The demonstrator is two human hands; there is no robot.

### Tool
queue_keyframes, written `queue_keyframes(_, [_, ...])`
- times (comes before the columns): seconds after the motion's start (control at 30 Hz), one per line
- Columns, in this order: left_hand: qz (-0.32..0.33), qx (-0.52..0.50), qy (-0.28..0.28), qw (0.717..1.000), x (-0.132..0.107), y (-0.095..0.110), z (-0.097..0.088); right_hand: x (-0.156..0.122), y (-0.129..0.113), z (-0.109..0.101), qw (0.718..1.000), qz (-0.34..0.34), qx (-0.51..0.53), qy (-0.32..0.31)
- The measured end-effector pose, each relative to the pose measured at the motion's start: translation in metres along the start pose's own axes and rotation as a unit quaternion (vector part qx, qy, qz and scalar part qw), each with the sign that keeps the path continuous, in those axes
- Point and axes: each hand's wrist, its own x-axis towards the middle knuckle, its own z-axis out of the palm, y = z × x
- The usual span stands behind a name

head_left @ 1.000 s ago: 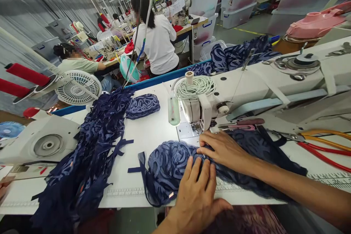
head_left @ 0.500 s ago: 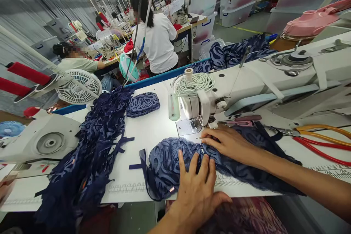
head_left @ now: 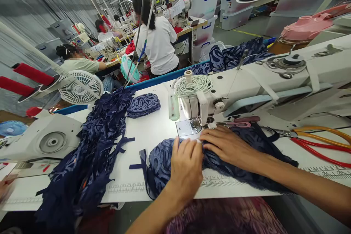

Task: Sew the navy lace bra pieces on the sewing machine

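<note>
A navy lace piece (head_left: pixel 159 161) with a rounded, cup-like end and dark straps lies in front of the sewing machine's needle area (head_left: pixel 195 126). My left hand (head_left: pixel 188 164) is over its middle, fingers drawn together and closed on the fabric at the upper edge. Beside it my right hand (head_left: pixel 229 144) grips the same piece just below the presser foot, its fingertips near those of my left hand. The fabric under both hands is partly hidden. Further right, the dark rest of the piece spreads beneath my right forearm.
A heap of navy strips and lace (head_left: pixel 101 142) lies at left, near a small lace stack (head_left: pixel 144 105). Orange-and-red-handled scissors (head_left: pixel 320 142) and a pink-handled tool (head_left: pixel 242 122) lie at right. A second machine (head_left: pixel 52 140) stands left. Another person (head_left: pixel 157 44) sits beyond.
My left hand has moved up the lace piece towards my right hand, and its spread fingers have closed together. My right hand has stayed near the presser foot.
</note>
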Motion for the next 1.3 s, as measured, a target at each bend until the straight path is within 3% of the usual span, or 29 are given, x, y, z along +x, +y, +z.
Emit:
queue_keyframes(0.1, [-0.048,-0.008,-0.045,0.998,0.017,-0.012,0.006,0.003,-0.004,0.002,1.000,-0.010,-0.011,-0.011])
queue_keyframes(0.23, [-0.054,-0.083,-0.078,0.992,0.022,-0.022,0.010,0.005,-0.002,0.001,1.000,-0.025,-0.010,-0.015])
queue_keyframes(0.43, [-0.033,-0.137,0.006,0.990,0.024,-0.031,0.011,-0.010,-0.017,-0.010,0.997,0.006,-0.070,0.028])
queue_keyframes(0.57, [-0.010,-0.120,0.054,0.991,0.017,-0.042,0.013,-0.044,-0.039,-0.017,0.994,-0.008,-0.106,-0.014])
queue_keyframes(0.67, [0.019,0.006,0.128,0.992,-0.001,-0.047,0.011,-0.073,-0.042,-0.022,0.995,0.008,-0.098,-0.015])
queue_keyframes(0.77, [0.038,0.003,0.165,0.986,-0.027,-0.037,-0.005,-0.097,-0.034,-0.027,0.992,0.010,-0.118,0.051])
queue_keyframes(0.93, [0.037,-0.009,0.168,0.985,-0.058,-0.019,-0.026,-0.097,-0.020,-0.032,0.985,-0.052,-0.103,0.128])
queue_keyframes(1.07, [0.044,0.038,0.171,0.984,-0.095,-0.020,-0.028,-0.096,-0.026,-0.035,0.977,-0.124,-0.112,0.130])
queue_keyframes(1.2, [0.050,0.142,0.134,0.980,-0.131,-0.026,-0.028,-0.110,-0.014,-0.017,0.976,-0.113,-0.154,0.101])
queue_keyframes(1.3, [0.036,0.166,0.118,0.978,-0.134,-0.029,-0.036,-0.121,-0.002,0.001,0.970,-0.093,-0.202,0.094])
